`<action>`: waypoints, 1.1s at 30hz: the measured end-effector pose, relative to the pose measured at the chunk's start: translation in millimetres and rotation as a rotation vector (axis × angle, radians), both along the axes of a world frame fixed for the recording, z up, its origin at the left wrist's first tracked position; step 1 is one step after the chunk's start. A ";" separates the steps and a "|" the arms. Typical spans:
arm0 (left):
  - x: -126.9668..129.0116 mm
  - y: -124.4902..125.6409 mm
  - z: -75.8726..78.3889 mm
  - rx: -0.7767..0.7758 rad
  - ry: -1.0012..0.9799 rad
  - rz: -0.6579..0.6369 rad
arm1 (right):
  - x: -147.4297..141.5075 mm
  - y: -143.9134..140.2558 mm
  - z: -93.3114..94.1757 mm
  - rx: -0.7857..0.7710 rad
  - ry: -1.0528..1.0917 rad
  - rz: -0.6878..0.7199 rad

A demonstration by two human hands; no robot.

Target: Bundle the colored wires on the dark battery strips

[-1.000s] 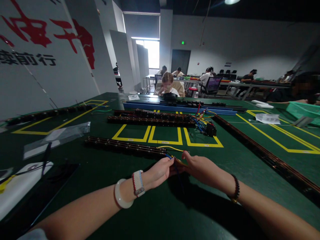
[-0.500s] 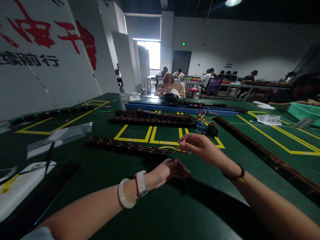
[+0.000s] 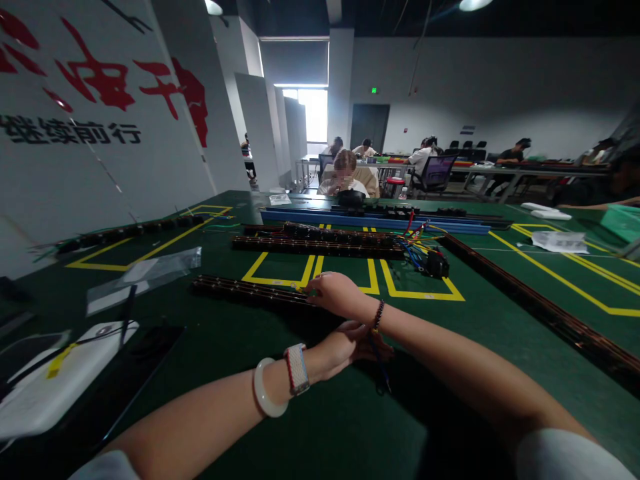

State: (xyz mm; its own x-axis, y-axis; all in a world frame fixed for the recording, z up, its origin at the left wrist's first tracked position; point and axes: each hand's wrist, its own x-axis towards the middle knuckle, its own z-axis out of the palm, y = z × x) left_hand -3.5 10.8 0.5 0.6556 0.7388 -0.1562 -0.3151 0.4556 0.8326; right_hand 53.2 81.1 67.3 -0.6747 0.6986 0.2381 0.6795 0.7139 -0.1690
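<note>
My right hand (image 3: 340, 295) reaches across above my left, its fingertips pinched on a yellow wire (image 3: 299, 288) at the right end of a long black strip (image 3: 245, 289) with metal rods along it. Most of that wire is hidden behind the fingers. Below it, my left hand (image 3: 345, 348) lies palm-side up near the tabletop, partly covered by the right wrist. A dark blue wire (image 3: 384, 373) runs through its fingers, which are loosely closed, and the wire's end hangs out to the right.
Behind lie more black strips (image 3: 320, 247) with a bundle of coloured wires (image 3: 415, 250) and blue rails (image 3: 310, 217). Another strip (image 3: 540, 303) runs along the right. At left are plastic bags (image 3: 165, 268) and a white device (image 3: 70, 380). A person (image 3: 345, 177) sits across the green table (image 3: 320, 433).
My right hand has moved left, carrying the yellow wire back over the strip's end, and now crosses above my left hand. My left hand stays nearly in place. The view has shifted slightly.
</note>
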 end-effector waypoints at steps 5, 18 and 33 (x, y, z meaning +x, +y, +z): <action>1.9 3.3 -5.2 -0.021 0.029 0.000 | 16.3 -7.4 -2.2 0.006 0.117 0.000; -6.4 3.0 24.8 -0.022 0.408 -0.098 | 143.5 -31.1 -58.3 -0.074 0.394 -0.174; -23.4 13.8 44.9 0.510 1.111 -0.253 | 149.5 -22.7 -74.9 0.051 0.201 -0.192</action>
State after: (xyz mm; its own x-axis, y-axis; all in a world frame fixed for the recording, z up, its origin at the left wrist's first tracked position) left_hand -27.0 24.6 45.4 0.4849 0.7503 -0.4493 0.7208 -0.0518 0.6912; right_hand 202.8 58.4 -7.6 -0.4673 0.7926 0.3916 0.7595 0.5866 -0.2810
